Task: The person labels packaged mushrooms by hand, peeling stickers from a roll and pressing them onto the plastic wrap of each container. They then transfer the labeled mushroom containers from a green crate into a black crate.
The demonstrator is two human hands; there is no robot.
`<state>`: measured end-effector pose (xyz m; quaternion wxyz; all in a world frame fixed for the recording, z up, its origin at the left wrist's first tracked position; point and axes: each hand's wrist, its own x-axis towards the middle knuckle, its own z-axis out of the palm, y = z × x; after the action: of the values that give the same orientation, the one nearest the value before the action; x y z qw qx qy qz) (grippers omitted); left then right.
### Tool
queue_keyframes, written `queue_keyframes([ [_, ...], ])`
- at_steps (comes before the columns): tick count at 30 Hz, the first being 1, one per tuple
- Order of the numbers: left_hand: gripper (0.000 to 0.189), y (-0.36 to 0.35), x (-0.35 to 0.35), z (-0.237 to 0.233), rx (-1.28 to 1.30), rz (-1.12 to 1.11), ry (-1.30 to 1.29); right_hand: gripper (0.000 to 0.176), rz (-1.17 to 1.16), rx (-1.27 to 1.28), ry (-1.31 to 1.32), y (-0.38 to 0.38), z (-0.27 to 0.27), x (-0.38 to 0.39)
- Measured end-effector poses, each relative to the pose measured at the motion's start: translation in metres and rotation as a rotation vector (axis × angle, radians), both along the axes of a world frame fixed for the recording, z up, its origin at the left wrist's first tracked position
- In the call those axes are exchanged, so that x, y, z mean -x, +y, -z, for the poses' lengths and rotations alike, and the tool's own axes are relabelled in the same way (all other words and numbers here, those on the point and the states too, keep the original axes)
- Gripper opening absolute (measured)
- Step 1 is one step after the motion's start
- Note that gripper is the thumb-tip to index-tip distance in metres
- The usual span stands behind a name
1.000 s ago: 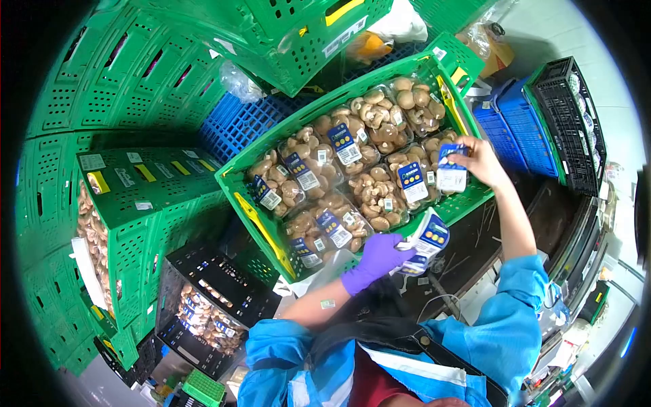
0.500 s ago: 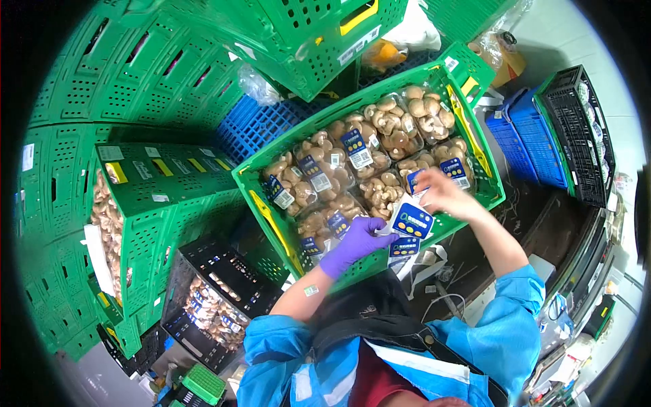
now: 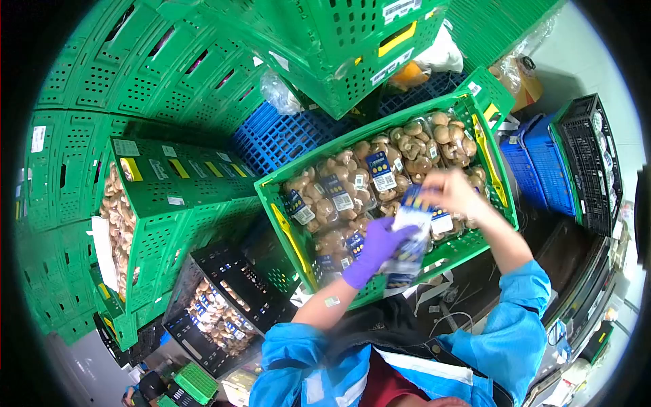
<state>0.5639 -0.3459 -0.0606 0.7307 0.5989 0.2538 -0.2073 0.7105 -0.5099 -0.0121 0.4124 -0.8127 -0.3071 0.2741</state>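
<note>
My left hand (image 3: 380, 252), in a purple glove, is closed on a strip of blue-and-white labels (image 3: 407, 261), smeared by motion. My bare right hand (image 3: 453, 192) pinches a blue label (image 3: 412, 198) at the strip's upper end; its fingertips are blurred. Both hands are over the near side of a green crate (image 3: 283, 239) filled with clear-wrapped packs of mushrooms (image 3: 338, 163). Several packs bear blue labels like this label (image 3: 381, 171). My right hand and the strip hide some packs beneath.
Stacked green crates (image 3: 81, 163) rise on the left, and another green crate (image 3: 339, 74) juts in behind. At lower left a black crate (image 3: 237, 271) holds labelled mushroom packs. Blue crates (image 3: 542, 159) and a black crate (image 3: 588, 159) stand at right.
The label strip has swung more upright between my hands, and my right hand is now at its upper end. The camera view has shifted, so the crates appear lower and farther right.
</note>
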Motion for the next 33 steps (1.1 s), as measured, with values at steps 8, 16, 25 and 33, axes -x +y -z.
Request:
queue_keyframes([
  [8,0.026,0.021,0.028,0.026,-0.154,0.160,-0.018,0.068,-0.352,0.685,-0.463,0.025,0.083,-0.092],
  [16,0.023,0.028,0.010,0.018,-0.047,-0.016,-0.191,0.076,0.118,0.565,-0.451,0.031,0.037,-0.067],
  [25,0.048,-0.001,-0.031,-0.016,-0.693,-0.215,-0.739,0.019,-0.013,0.093,-0.104,0.010,-0.018,0.027],
  [33,0.038,-0.044,-0.022,0.025,-0.032,0.282,-0.166,0.022,0.404,0.102,0.122,-0.052,-0.006,-0.060],
])
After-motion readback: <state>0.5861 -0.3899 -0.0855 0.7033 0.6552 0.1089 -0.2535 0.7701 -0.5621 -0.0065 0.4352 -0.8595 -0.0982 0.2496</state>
